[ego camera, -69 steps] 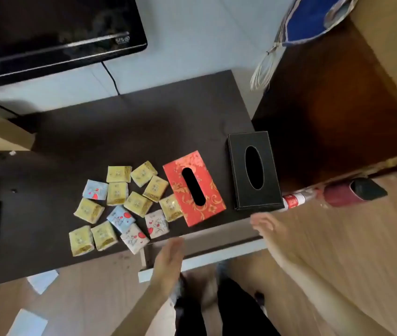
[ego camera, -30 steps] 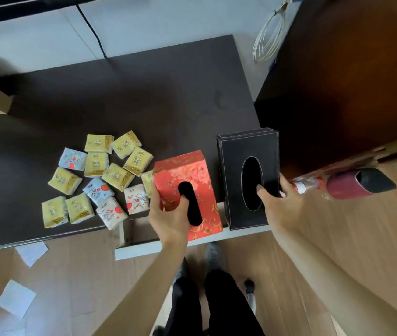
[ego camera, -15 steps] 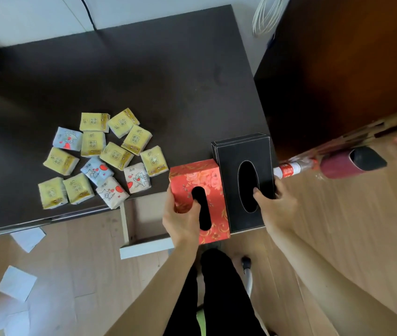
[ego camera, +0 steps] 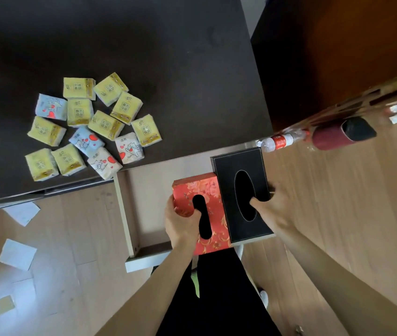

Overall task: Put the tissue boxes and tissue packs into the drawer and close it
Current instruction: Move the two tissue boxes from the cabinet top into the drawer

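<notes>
Open drawer (ego camera: 144, 190) below desk (ego camera: 144, 57) edge, its left half bare. Over drawer's right half: black box (ego camera: 241, 166) clamped by right hand (ego camera: 275, 207), red box (ego camera: 207, 190) clamped by left hand (ego camera: 180, 221), side by side, touching. Advised: lower both flat and tight against right wall, sparing left half for packs (ego camera: 90, 124) on desk, beyond drawer's left corner.

Home room, dark desk (ego camera: 144, 44) with open drawer (ego camera: 144, 190), wood-look floor (ego camera: 338, 214), wooden cabinet (ego camera: 338, 57)
</notes>
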`<move>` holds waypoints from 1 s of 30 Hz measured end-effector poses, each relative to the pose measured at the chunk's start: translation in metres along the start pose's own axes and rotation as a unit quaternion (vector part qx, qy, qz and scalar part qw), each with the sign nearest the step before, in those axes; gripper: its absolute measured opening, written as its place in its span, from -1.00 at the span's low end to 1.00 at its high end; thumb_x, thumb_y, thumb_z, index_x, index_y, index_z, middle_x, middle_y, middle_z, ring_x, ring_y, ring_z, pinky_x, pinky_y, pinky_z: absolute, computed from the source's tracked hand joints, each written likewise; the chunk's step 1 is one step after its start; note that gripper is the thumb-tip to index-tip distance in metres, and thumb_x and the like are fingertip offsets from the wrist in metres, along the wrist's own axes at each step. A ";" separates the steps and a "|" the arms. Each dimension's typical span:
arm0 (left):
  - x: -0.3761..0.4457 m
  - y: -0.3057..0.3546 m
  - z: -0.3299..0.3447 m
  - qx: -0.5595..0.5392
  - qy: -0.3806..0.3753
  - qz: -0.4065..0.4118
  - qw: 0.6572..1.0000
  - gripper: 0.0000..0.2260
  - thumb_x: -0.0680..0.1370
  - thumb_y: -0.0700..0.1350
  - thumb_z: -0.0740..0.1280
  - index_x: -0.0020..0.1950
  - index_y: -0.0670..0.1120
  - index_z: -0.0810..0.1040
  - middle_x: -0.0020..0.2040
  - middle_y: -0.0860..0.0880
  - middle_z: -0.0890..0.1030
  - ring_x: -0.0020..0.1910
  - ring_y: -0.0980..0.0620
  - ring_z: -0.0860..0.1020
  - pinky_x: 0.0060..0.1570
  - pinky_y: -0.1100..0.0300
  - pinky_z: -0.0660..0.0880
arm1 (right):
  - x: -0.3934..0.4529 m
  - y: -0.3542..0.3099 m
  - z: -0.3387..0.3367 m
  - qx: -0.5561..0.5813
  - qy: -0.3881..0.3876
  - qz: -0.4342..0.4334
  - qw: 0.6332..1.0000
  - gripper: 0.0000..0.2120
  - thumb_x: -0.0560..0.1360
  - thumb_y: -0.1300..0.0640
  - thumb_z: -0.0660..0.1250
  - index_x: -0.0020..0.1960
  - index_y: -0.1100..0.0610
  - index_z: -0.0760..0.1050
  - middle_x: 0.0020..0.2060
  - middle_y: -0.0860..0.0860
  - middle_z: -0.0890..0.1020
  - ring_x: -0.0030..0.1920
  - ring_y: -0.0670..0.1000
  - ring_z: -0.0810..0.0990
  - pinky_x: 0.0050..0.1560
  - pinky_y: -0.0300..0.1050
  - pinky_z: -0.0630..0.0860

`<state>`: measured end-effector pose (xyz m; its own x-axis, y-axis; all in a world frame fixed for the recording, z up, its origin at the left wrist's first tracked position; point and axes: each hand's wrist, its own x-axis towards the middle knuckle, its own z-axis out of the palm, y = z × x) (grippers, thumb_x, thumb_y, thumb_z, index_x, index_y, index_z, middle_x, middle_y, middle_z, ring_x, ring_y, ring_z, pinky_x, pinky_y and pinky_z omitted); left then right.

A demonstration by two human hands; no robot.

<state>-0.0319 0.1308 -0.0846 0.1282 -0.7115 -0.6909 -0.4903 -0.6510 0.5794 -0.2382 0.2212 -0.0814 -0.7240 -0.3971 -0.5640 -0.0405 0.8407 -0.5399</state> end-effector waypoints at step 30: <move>0.105 -0.027 -0.026 0.228 -0.168 0.239 0.929 -0.37 0.50 -0.07 0.46 0.50 0.15 0.28 0.50 0.02 0.25 0.30 0.04 0.43 0.27 0.11 0.46 | 0.075 -0.027 0.073 -0.384 -0.080 -0.288 0.873 -0.15 0.50 0.12 0.48 0.66 0.06 0.11 0.62 0.12 0.19 0.60 0.22 0.20 0.49 0.18 0.37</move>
<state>0.0174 0.0665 -0.1610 -0.4371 -0.7182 -0.5414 -0.7455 -0.0474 0.6648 -0.2410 0.1415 -0.1547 -0.3278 -0.8309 -0.4496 -0.8613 0.4584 -0.2193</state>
